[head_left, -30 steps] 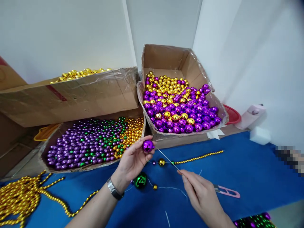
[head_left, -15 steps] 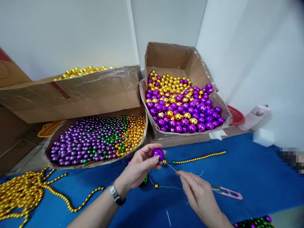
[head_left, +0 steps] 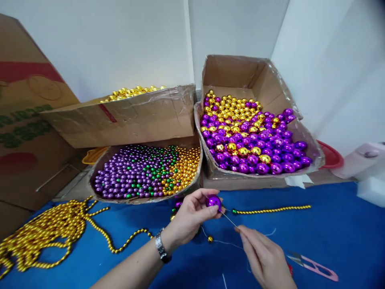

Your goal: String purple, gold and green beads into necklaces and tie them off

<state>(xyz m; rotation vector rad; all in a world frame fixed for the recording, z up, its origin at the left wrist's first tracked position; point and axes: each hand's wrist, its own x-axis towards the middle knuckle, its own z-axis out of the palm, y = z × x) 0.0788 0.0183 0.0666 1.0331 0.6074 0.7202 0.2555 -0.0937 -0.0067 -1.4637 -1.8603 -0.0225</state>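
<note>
Purple bead (head_left: 213, 200) sat pinched in the fingertips of the left hand (head_left: 192, 214), above the blue surface (head_left: 331, 233) near its far edge. Right hand (head_left: 264, 257) gripped a thin needle (head_left: 228, 219), its tip touching the bead. Gold bead strand (head_left: 272, 209) lay just beyond. Two boxes of beads (head_left: 255, 144) (head_left: 147, 172) stood along the far edge.
</note>
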